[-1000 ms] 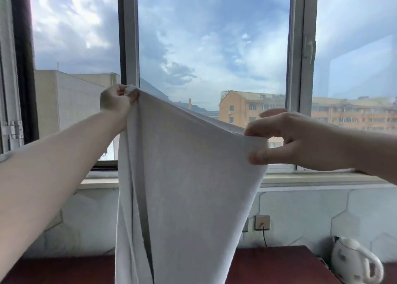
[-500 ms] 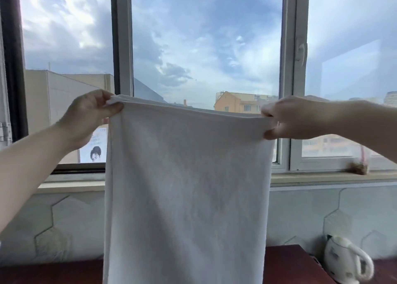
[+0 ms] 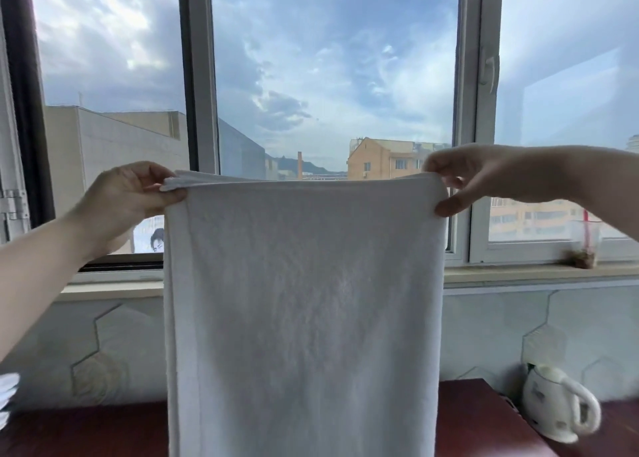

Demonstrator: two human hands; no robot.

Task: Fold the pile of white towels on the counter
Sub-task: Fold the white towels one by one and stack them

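While the white towel (image 3: 304,318) hangs flat and upright in front of the window (image 3: 332,110), its top edge runs level between both hands. Left hand (image 3: 131,197): grip pinches the upper left corner, thumb on the near face, fingers behind. Right hand (image 3: 484,176): grip pinches the upper right corner, thumb tip on the near side edge. The towel's lower end drops out of view over the dark red worktop (image 3: 477,432). A white kettle (image 3: 556,404) stands on the worktop, right of the towel and apart from it.
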